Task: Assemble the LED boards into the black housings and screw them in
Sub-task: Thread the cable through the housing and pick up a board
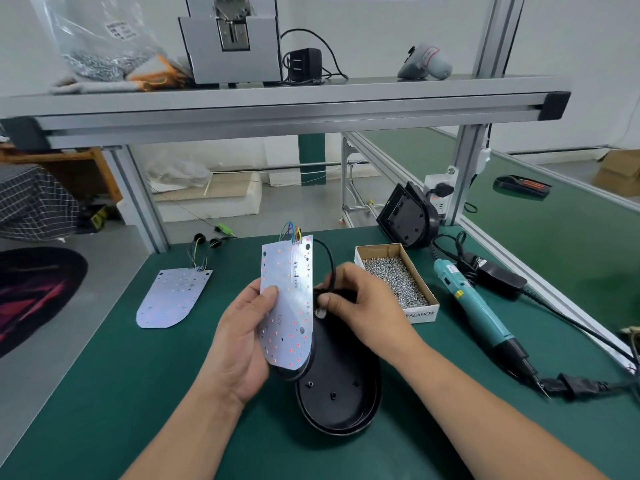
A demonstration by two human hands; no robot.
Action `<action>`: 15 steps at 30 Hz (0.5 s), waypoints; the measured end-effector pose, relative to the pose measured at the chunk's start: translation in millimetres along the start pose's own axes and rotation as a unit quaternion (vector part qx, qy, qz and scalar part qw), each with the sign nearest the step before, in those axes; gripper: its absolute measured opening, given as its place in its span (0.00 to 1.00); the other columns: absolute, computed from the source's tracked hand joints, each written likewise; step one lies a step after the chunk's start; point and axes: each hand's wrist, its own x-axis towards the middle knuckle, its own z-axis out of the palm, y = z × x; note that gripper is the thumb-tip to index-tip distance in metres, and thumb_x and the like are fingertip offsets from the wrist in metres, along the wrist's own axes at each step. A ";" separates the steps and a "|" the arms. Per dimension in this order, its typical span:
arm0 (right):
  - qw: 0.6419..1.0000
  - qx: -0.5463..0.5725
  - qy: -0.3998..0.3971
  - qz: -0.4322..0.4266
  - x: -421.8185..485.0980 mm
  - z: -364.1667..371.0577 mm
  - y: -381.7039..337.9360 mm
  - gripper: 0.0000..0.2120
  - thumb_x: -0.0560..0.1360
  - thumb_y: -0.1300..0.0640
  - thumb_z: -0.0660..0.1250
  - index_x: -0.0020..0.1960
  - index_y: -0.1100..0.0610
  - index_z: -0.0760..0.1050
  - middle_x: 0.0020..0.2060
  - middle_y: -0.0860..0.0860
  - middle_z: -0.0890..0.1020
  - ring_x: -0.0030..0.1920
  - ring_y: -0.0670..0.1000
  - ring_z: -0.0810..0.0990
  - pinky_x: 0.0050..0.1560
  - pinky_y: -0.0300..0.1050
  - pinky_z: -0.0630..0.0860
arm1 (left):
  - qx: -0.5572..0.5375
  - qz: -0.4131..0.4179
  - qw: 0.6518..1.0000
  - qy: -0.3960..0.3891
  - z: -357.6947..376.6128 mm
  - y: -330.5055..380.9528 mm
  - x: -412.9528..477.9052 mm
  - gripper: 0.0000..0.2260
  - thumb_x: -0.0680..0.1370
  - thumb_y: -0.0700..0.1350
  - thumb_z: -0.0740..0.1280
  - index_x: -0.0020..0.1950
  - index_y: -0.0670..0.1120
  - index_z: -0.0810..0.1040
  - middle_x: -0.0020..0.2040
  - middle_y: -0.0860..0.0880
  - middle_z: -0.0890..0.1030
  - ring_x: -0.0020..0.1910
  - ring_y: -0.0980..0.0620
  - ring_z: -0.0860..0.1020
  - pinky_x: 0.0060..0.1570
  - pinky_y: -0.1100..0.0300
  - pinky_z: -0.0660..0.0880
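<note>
Left hand (239,341) grips LED board (287,303) tilted up over black housing (337,393) on table (121,375), right hand (360,303) pinches black cable (329,268) beside board, second board (169,297) flat at left, screw box (396,278) and screwdriver (481,317) at right

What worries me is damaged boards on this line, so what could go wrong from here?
The left hand holds the board tilted over the housing by one edge; it might slip or bend. The right hand pinches the black cable behind the board; pulling could strain the coloured wires at its top. The open box of screws sits close beside the right hand; a nudge might spill it.
</note>
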 end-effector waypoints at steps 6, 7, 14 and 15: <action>0.989 -0.146 -0.008 -0.012 3.0 -4.1 0.1 0.14 0.72 0.52 0.78 0.50 0.45 0.73 0.43 0.38 0.84 0.45 0.44 0.82 0.46 0.46 0.77 | -0.013 -0.003 1.000 -0.024 2.1 -1.0 -2.4 0.14 0.82 0.44 0.67 0.66 0.43 0.83 0.58 0.42 0.86 0.50 0.46 0.86 0.46 0.53 0.83; 0.983 -0.182 0.008 -0.015 4.6 -5.1 -0.7 0.14 0.71 0.50 0.77 0.49 0.45 0.72 0.43 0.38 0.83 0.44 0.45 0.81 0.45 0.48 0.76 | -0.003 -0.005 1.000 -0.026 3.2 -1.1 -2.5 0.14 0.82 0.44 0.67 0.66 0.44 0.83 0.60 0.42 0.86 0.52 0.46 0.86 0.48 0.53 0.83; 0.975 -0.187 0.103 0.062 12.5 -9.9 3.5 0.12 0.70 0.49 0.77 0.48 0.46 0.76 0.45 0.40 0.83 0.43 0.48 0.81 0.46 0.50 0.78 | 0.080 -0.030 0.995 -0.045 12.7 -13.2 -6.1 0.17 0.85 0.49 0.65 0.73 0.50 0.80 0.71 0.44 0.81 0.69 0.44 0.80 0.67 0.48 0.79; 0.978 -0.166 0.105 0.073 13.1 -9.7 3.8 0.11 0.70 0.49 0.77 0.48 0.45 0.77 0.45 0.40 0.83 0.42 0.48 0.81 0.46 0.50 0.78 | 0.093 -0.030 0.994 -0.041 13.7 -15.9 -7.1 0.17 0.85 0.50 0.64 0.73 0.52 0.80 0.71 0.46 0.82 0.70 0.45 0.80 0.69 0.47 0.77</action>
